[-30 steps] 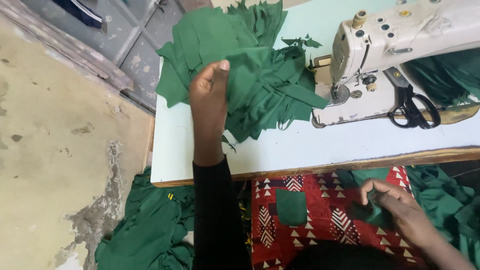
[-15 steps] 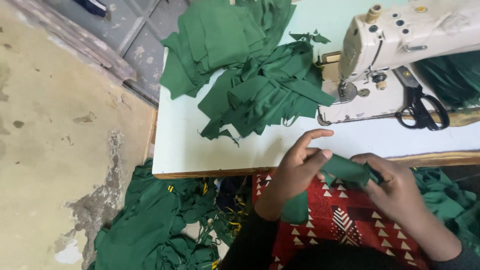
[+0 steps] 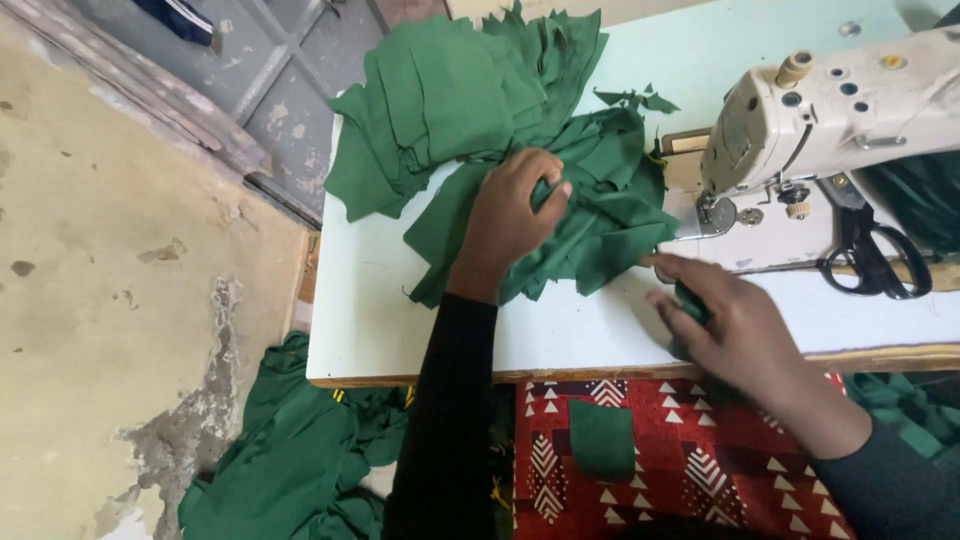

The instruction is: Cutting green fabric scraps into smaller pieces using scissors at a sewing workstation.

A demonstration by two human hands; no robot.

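Centrally, the left hand [image 3: 510, 220] lay on the green fabric pile [image 3: 520, 150] on the tabletop [image 3: 400, 320], fingers curled into a fold. The right hand [image 3: 730, 320], just right of the pile, closed over a small green piece [image 3: 688, 300] near the sewing machine [image 3: 830, 120].

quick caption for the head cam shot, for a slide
Left hand pressed on a heap of green fabric pieces, right hand holding a small green piece at the table edge beside a cream sewing machine.
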